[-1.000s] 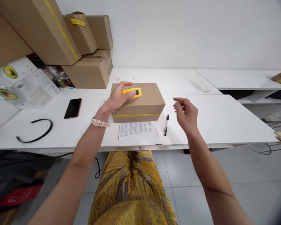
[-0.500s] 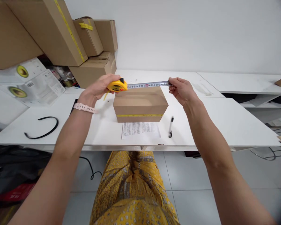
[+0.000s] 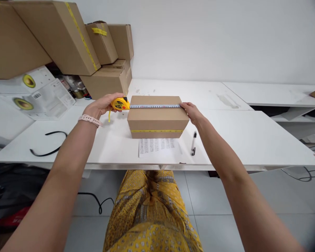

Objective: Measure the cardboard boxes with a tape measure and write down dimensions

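A yellow tape measure [image 3: 120, 103] is held in my left hand [image 3: 105, 104], just off the left end of a brown cardboard box [image 3: 157, 114]. Its metal blade stretches across the top of the box, numbers facing up. At the box's right edge, my right hand [image 3: 191, 111] pinches the blade's end; the very tip is hidden by the fingers. The box has a yellow strip along its front side. Under its front edge lies a printed sheet [image 3: 159, 147], partly covered. A pen [image 3: 193, 143] rests to the right of the sheet.
Cardboard boxes [image 3: 105, 82] are stacked at the back left, beside a white carton with avocado pictures [image 3: 48, 94]. A black curved band [image 3: 48, 154] lies on the white table [image 3: 265, 140] at the left. Shelves stand on the far right.
Both hands have come down toward me with the stretched tape, shifting a little left. The blade, previously held above the box's far edge, now runs along its top.
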{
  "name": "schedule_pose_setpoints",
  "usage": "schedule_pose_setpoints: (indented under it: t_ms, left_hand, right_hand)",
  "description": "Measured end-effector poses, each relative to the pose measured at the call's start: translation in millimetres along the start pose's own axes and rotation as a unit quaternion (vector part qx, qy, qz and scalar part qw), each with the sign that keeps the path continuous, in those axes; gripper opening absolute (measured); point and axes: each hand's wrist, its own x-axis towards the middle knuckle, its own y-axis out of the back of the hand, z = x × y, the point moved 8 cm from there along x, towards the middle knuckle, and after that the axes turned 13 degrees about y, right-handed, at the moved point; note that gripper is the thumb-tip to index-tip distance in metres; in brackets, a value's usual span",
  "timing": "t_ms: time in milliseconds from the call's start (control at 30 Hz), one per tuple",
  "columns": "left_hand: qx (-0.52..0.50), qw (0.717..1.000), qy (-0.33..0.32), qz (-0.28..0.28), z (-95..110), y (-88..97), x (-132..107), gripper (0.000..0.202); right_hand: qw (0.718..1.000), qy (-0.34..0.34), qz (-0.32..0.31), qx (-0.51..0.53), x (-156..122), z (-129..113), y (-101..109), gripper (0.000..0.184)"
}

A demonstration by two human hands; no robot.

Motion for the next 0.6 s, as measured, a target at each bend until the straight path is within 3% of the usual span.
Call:
schedule_pose_setpoints:
  t_ms: [167,400,500,600]
  left_hand:
    - [0.005,1.0,0.001,0.001,-0.5,-2.6,0.6,0.045]
    - [-0.007,1.0,0.001,0.002,-1.7,-2.9,1.8,0.045]
    - [-0.008,1.0,-0.026,-0.004,11.6,-4.7,-20.0,0.041]
    - [-0.002,0.995,-0.088,-0.04,16.9,-25.5,-70.9,0.045]
  right_hand:
    - [0.999,-0.042,0.004,0.017,-3.2,6.1,-4.2,0.032]
    - [0.999,-0.023,0.045,-0.016,-7.8,1.9,2.6,0.038]
    - [0.994,0.02,0.081,-0.073,-6.5,-8.6,15.4,0.042]
    - [0.989,0.097,0.087,-0.07,-1.1,-32.0,27.5,0.042]
